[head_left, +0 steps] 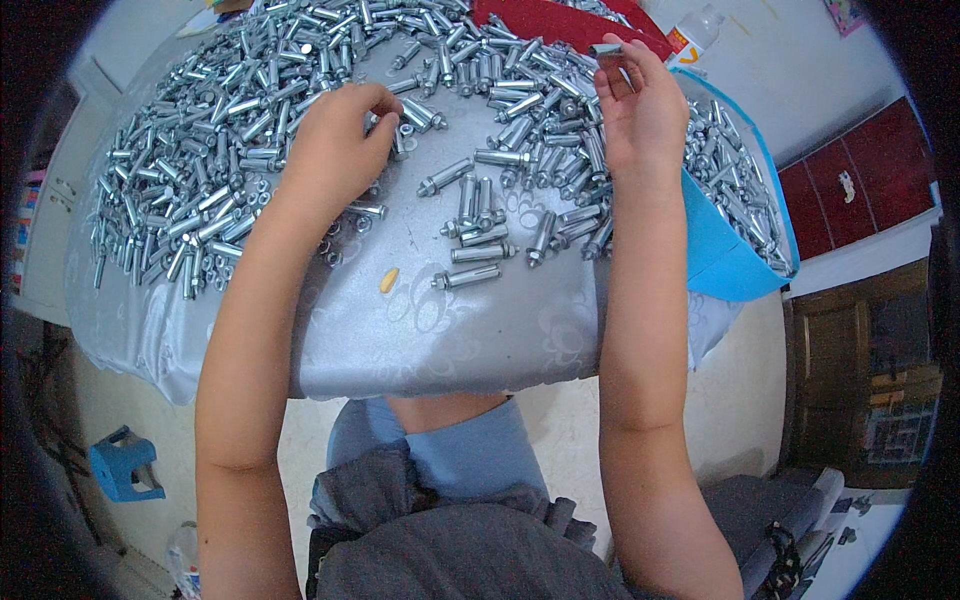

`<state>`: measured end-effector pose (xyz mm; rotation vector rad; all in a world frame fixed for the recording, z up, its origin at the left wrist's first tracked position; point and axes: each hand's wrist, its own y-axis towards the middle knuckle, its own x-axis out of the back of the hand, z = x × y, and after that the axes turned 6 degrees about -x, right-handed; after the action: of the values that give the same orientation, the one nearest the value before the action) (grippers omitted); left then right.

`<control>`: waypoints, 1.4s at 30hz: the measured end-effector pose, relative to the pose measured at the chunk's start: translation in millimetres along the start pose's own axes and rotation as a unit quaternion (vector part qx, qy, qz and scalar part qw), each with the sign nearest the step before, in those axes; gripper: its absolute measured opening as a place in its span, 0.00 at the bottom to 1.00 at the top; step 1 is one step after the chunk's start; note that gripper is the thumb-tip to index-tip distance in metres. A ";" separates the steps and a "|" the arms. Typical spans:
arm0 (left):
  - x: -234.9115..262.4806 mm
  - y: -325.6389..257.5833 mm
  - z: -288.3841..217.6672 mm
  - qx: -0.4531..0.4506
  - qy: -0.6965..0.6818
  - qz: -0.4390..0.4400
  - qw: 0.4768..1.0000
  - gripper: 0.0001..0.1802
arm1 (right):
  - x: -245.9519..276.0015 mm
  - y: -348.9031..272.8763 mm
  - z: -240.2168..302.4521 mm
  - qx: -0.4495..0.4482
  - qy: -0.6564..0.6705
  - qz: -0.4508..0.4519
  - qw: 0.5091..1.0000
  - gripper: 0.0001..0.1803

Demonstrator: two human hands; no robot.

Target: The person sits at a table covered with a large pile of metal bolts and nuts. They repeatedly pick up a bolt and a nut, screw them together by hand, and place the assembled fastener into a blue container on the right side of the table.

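Expansion bolts (470, 277), shiny silvery cylinders, lie heaped on the grey tablecloth (450, 345), the left hand (342, 140) curled among them, hold unclear, the right hand (645, 118), fingers bent, pinching 1 metallic piece (605, 49).

The curled fingers of the left hand (345, 135) hid their tips, leaving any grip unclear. Fingers of the right hand (645, 115) partly covered a metal piece (606, 49) too small to identify. The top edge cropped the heap of sleeve anchor bolts (250, 125); the right forearm (645, 300) masked part of a blue container (728, 262).
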<state>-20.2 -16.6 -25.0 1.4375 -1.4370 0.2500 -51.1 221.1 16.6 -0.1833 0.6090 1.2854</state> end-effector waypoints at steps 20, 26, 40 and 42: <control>-5.4 -2.5 -2.5 0.004 0.029 0.002 1.000 0.07 | 14.7 11.0 13.2 0.083 0.052 -0.098 0.990 0.12; -5.8 -2.8 -6.2 0.004 0.038 0.010 0.999 0.07 | 20.0 12.6 20.0 0.135 0.082 -0.100 0.982 0.12; -8.2 -4.1 -3.8 0.003 0.026 0.009 1.000 0.07 | 29.4 18.8 21.9 0.083 0.107 -0.080 0.988 0.11; -8.4 -4.5 -1.9 -0.001 0.024 0.003 1.000 0.07 | 30.1 19.6 22.2 0.082 0.102 -0.083 0.988 0.11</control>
<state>-17.7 -11.2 -32.7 1.4173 -1.4021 0.2860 -57.7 262.2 23.3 -0.2256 0.8543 1.0576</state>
